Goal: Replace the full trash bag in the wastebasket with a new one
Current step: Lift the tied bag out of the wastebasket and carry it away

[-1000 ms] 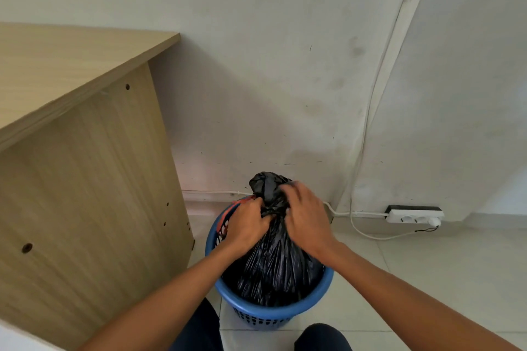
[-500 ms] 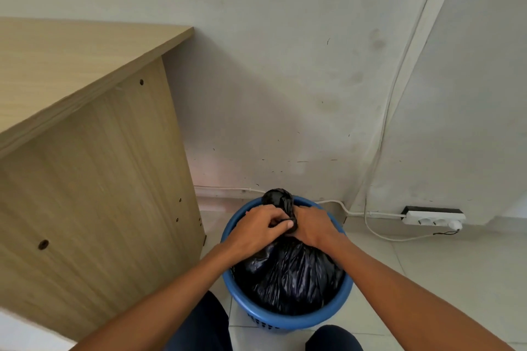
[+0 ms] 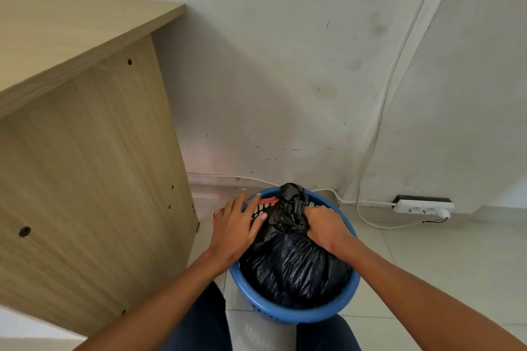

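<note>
A full black trash bag sits inside the blue wastebasket on the floor by the wall. Its top is gathered into a twisted neck that sticks up at the far rim. My right hand is closed around that neck from the right. My left hand lies flat with spread fingers on the basket's left rim, over a red strip, and touches the bag's side. The basket's lower wall is hidden behind my knees.
A wooden desk stands close on the left, its side panel almost against the basket. A white power strip and its cables lie on the tiled floor at the right, along the wall.
My left hand has let go of the bag's neck and moved left onto the basket's rim. The right hand keeps its grip on the neck. The view has shifted closer.
</note>
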### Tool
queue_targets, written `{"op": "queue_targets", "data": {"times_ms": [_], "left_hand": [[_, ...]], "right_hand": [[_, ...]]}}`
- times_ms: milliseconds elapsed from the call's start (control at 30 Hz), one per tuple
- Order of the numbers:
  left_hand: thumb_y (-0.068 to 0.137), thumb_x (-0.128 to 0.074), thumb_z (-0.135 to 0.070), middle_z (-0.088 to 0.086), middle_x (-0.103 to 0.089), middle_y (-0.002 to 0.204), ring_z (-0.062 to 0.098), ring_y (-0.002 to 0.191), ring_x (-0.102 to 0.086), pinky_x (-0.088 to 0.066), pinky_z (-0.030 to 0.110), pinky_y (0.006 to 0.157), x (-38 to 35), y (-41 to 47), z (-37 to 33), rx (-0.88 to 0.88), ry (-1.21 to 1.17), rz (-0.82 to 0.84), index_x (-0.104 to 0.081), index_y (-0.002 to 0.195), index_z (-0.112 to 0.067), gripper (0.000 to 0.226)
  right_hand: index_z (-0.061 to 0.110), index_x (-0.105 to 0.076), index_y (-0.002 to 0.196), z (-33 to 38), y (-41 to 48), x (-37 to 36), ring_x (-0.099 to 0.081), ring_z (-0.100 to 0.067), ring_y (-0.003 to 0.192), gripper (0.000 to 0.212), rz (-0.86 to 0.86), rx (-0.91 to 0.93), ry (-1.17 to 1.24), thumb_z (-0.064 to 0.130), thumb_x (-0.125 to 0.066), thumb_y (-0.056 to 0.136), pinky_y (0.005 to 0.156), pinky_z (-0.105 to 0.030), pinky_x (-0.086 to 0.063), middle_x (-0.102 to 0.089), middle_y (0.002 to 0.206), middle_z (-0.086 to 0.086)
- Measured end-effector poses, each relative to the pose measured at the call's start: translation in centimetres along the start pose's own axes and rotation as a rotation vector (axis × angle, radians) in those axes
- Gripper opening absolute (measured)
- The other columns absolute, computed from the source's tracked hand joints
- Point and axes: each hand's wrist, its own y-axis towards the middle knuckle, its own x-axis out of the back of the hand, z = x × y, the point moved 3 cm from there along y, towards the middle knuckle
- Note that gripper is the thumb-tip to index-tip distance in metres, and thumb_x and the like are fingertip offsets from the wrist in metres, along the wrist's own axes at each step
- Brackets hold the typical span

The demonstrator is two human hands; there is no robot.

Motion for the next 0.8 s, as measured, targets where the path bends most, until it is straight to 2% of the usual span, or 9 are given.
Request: {"op": "queue_targets", "data": {"times_ms": [100, 167, 233, 333, 433, 533, 600, 667, 800], "left_hand": [[0.099, -0.011, -0.062, 0.012, -0.015, 0.166, 0.032, 0.147, -0.026, -0.037, 0.051, 0.109, -0.8, -1.1, 0.1, 0.074, -0.028, 0.007, -0.018, 0.159, -0.028, 0.069], [0.102, -0.017, -0.055, 0.017, -0.021, 0.163, 0.035, 0.14, -0.04, -0.046, 0.048, 0.102, -0.5, -1.6, 0.3, 0.039, -0.032, -0.077, -0.025, 0.158, -0.021, 0.066], [0.104, -0.032, -0.043, 0.02, -0.032, 0.159, 0.034, 0.129, -0.053, -0.053, 0.043, 0.093, 0.2, -1.7, 0.1, -0.103, 0.037, -0.223, -0.036, 0.154, -0.014, 0.058], [0.102, -0.049, -0.034, 0.019, -0.033, 0.159, 0.035, 0.138, -0.043, -0.043, 0.047, 0.108, 0.0, -2.2, -0.9, -0.304, 0.175, -0.306, -0.04, 0.152, -0.014, 0.055], [0.098, -0.059, -0.036, 0.025, -0.038, 0.154, 0.041, 0.141, -0.04, -0.038, 0.055, 0.112, -1.4, -2.4, -0.2, -0.199, 0.223, -0.233, -0.048, 0.147, -0.01, 0.056], [0.102, -0.039, -0.04, 0.026, -0.049, 0.145, 0.042, 0.131, -0.052, -0.049, 0.053, 0.102, -1.9, -2.2, 1.7, -0.089, 0.205, -0.131, -0.052, 0.142, -0.006, 0.055], [0.102, -0.03, -0.043, 0.024, -0.054, 0.141, 0.04, 0.123, -0.058, -0.053, 0.051, 0.097, -1.6, -1.9, 2.2, -0.068, 0.174, -0.077, -0.047, 0.144, -0.007, 0.059], [0.103, -0.028, -0.044, 0.022, -0.054, 0.142, 0.038, 0.123, -0.058, -0.053, 0.049, 0.096, -1.5, -1.7, 1.8, -0.081, 0.153, -0.07, -0.042, 0.147, -0.008, 0.059], [0.105, -0.029, -0.043, 0.018, -0.054, 0.143, 0.035, 0.127, -0.056, -0.051, 0.046, 0.099, -0.2, -1.6, 0.3, -0.104, 0.093, -0.154, -0.046, 0.146, -0.01, 0.056]], "right_hand": [[0.008, -0.058, 0.109, -0.1, 0.1, 0.3, -0.064, -0.039, 0.095, 0.021, -0.033, -0.03, 0.006, 0.009, -0.052, 0.088, 0.07, -0.04, -0.047, -0.068, 0.103, -0.016], [0.009, -0.058, 0.108, -0.2, 0.1, 0.6, -0.064, -0.038, 0.093, 0.02, -0.059, -0.05, 0.018, 0.009, -0.052, 0.088, 0.072, -0.041, -0.049, -0.068, 0.101, -0.015], [0.009, -0.059, 0.107, -0.5, 0.0, 0.9, -0.064, -0.039, 0.091, 0.019, -0.103, -0.081, 0.031, 0.008, -0.052, 0.089, 0.069, -0.041, -0.048, -0.069, 0.099, -0.016], [0.009, -0.06, 0.109, -0.7, -0.1, 1.3, -0.063, -0.042, 0.091, 0.022, -0.174, -0.142, 0.07, 0.007, -0.053, 0.089, 0.066, -0.038, -0.041, -0.069, 0.099, -0.018], [0.011, -0.06, 0.114, -0.1, -0.1, 1.5, -0.064, -0.041, 0.091, 0.026, -0.173, -0.131, 0.04, 0.008, -0.052, 0.09, 0.065, -0.038, -0.041, -0.07, 0.101, -0.017], [0.01, -0.06, 0.112, -0.2, 0.0, 2.2, -0.064, -0.041, 0.092, 0.025, -0.201, -0.132, 0.061, 0.006, -0.051, 0.089, 0.064, -0.037, -0.039, -0.068, 0.1, -0.018], [0.009, -0.059, 0.109, -0.4, 0.2, 2.9, -0.064, -0.04, 0.09, 0.023, -0.224, -0.143, 0.065, 0.005, -0.051, 0.088, 0.063, -0.036, -0.039, -0.067, 0.097, -0.019], [0.008, -0.058, 0.108, -0.4, 0.5, 3.8, -0.064, -0.04, 0.087, 0.021, -0.232, -0.142, 0.054, 0.005, -0.05, 0.089, 0.062, -0.036, -0.04, -0.067, 0.095, -0.019], [0.005, -0.057, 0.104, -0.6, 1.1, 5.6, -0.063, -0.04, 0.086, 0.015, -0.285, -0.187, 0.062, 0.006, -0.05, 0.091, 0.063, -0.036, -0.039, -0.066, 0.093, -0.019]]}}
